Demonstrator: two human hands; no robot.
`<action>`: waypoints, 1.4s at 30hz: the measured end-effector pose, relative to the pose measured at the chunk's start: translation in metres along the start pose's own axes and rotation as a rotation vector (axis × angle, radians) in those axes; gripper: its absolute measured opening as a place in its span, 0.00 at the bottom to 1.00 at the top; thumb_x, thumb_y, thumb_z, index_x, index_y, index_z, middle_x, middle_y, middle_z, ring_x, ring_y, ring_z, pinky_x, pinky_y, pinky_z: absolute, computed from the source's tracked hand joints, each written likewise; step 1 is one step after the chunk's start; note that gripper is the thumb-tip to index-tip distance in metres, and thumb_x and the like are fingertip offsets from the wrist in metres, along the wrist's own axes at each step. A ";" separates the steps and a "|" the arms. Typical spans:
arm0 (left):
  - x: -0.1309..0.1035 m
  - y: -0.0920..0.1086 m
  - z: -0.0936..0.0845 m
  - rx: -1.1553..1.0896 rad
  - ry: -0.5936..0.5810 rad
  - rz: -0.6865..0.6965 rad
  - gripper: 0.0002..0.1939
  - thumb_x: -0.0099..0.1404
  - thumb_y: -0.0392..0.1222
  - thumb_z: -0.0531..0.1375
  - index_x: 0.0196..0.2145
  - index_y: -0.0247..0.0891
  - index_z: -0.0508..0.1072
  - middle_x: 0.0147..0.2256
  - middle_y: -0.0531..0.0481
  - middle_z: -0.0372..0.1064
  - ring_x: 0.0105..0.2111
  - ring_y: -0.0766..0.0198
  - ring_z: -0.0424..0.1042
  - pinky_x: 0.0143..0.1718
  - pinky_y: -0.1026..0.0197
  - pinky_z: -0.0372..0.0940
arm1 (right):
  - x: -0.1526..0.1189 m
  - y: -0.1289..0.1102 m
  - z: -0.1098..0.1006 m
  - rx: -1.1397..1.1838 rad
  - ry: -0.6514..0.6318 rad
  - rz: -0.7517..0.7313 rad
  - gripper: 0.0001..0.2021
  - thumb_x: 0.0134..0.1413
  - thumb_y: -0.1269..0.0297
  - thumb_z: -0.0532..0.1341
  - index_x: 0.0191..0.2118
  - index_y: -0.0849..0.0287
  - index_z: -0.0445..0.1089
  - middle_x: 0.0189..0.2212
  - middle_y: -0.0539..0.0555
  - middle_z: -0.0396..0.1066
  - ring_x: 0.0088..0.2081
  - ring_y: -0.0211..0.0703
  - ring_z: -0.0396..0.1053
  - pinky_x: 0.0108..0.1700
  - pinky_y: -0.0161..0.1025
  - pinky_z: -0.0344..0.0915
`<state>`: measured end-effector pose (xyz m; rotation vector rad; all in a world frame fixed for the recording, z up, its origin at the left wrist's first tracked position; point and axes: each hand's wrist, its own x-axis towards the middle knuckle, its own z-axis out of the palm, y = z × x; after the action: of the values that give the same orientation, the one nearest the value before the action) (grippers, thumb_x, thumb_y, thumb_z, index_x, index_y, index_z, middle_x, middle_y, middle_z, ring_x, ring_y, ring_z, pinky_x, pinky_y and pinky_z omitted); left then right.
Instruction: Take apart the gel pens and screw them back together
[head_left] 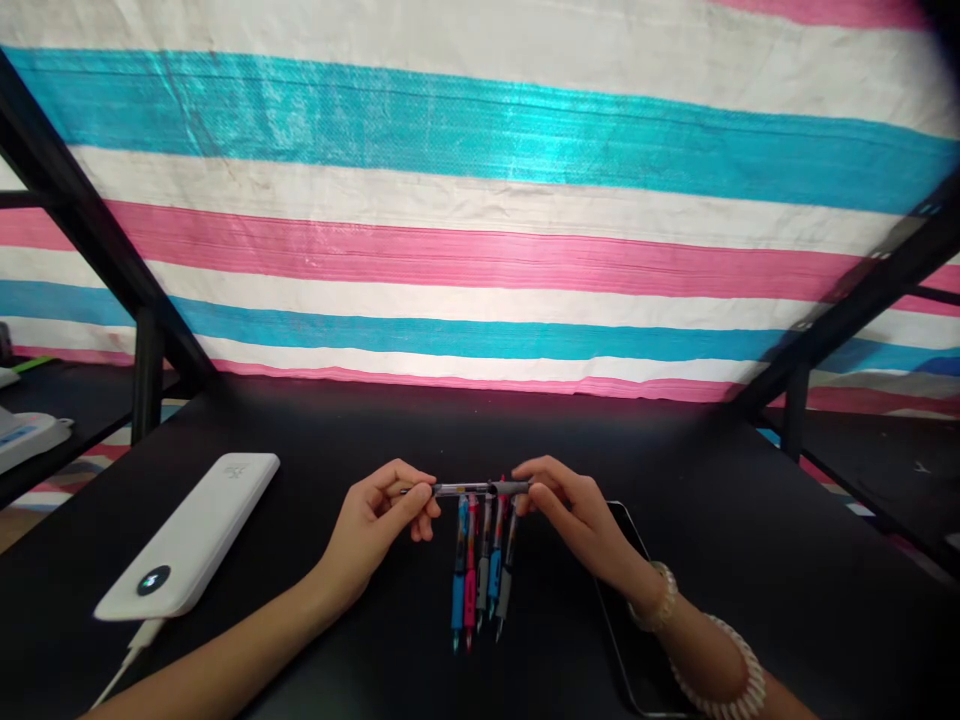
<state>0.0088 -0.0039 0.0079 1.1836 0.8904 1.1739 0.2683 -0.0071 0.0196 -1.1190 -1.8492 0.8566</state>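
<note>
In the head view, the left hand [386, 512] pinches one end of a pen [461, 490] between thumb and fingers, and the right hand [574, 505] pinches its other end, which has a grey grip. The pen is level, stretched between the two hands across the far ends of five other pens; whether it touches them cannot be told.

Those five lie side by side on the black surface [360, 430], tips toward the person: from the left, a blue pen [457, 600], a pinkish-red pen [470, 598], a grey pen [482, 597], a second blue pen [495, 575] and a second grey pen [505, 592], the last one slanted.

Well to the left lies a white power bank [202, 525] with a small round display and a white cable [131, 660] at its near end. A dark phone [624, 645] lies partly under the right forearm, which wears a beaded bracelet [666, 597] and a coiled band [752, 680]. Behind the surface hangs a sheet [480, 260] striped white, blue and pink, between black bars [112, 235].
</note>
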 end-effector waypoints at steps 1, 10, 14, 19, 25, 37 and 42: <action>0.000 0.000 0.000 0.001 0.001 0.001 0.10 0.64 0.45 0.66 0.35 0.35 0.75 0.26 0.50 0.75 0.22 0.66 0.71 0.23 0.65 0.63 | 0.000 0.000 0.000 0.016 0.004 0.006 0.08 0.68 0.60 0.57 0.49 0.54 0.67 0.31 0.52 0.76 0.30 0.43 0.72 0.30 0.36 0.62; 0.002 -0.001 0.000 -0.004 0.014 -0.008 0.10 0.64 0.46 0.66 0.35 0.35 0.75 0.25 0.51 0.75 0.22 0.67 0.70 0.23 0.66 0.63 | -0.001 0.003 0.001 -0.088 -0.011 -0.033 0.05 0.66 0.62 0.59 0.45 0.54 0.68 0.29 0.49 0.71 0.25 0.39 0.64 0.28 0.35 0.58; 0.002 -0.002 0.000 0.000 0.016 -0.009 0.10 0.65 0.46 0.65 0.35 0.35 0.75 0.25 0.51 0.74 0.21 0.67 0.70 0.23 0.66 0.62 | -0.001 0.003 0.002 -0.128 -0.023 -0.064 0.05 0.67 0.63 0.58 0.38 0.55 0.67 0.27 0.49 0.69 0.24 0.38 0.62 0.27 0.35 0.57; 0.000 -0.003 -0.002 0.012 0.021 -0.019 0.10 0.66 0.45 0.65 0.36 0.35 0.75 0.25 0.51 0.74 0.22 0.68 0.70 0.23 0.67 0.62 | -0.001 0.001 0.001 -0.173 -0.058 -0.066 0.07 0.69 0.62 0.56 0.37 0.56 0.67 0.27 0.49 0.67 0.26 0.39 0.62 0.30 0.36 0.58; 0.001 -0.002 0.000 0.064 0.028 -0.010 0.10 0.66 0.45 0.64 0.37 0.34 0.75 0.26 0.51 0.74 0.21 0.69 0.71 0.23 0.67 0.63 | 0.000 0.005 0.002 -0.278 -0.055 -0.110 0.10 0.69 0.63 0.54 0.33 0.56 0.64 0.27 0.49 0.64 0.27 0.40 0.61 0.31 0.36 0.55; -0.004 -0.004 0.001 0.250 0.033 0.200 0.05 0.68 0.38 0.61 0.40 0.36 0.75 0.25 0.52 0.76 0.23 0.67 0.74 0.27 0.66 0.69 | 0.000 0.001 0.000 -0.178 -0.196 0.019 0.21 0.72 0.56 0.48 0.25 0.56 0.50 0.22 0.45 0.51 0.24 0.36 0.50 0.28 0.36 0.47; -0.001 0.000 0.002 0.189 0.067 0.131 0.06 0.66 0.40 0.64 0.39 0.36 0.76 0.28 0.50 0.78 0.27 0.65 0.76 0.30 0.66 0.70 | 0.000 0.001 0.001 -0.020 -0.275 0.117 0.22 0.72 0.53 0.49 0.27 0.58 0.60 0.20 0.44 0.55 0.23 0.35 0.52 0.26 0.34 0.49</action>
<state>0.0110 -0.0053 0.0079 1.3795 1.0040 1.2615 0.2675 -0.0068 0.0186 -1.1792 -2.0331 1.1075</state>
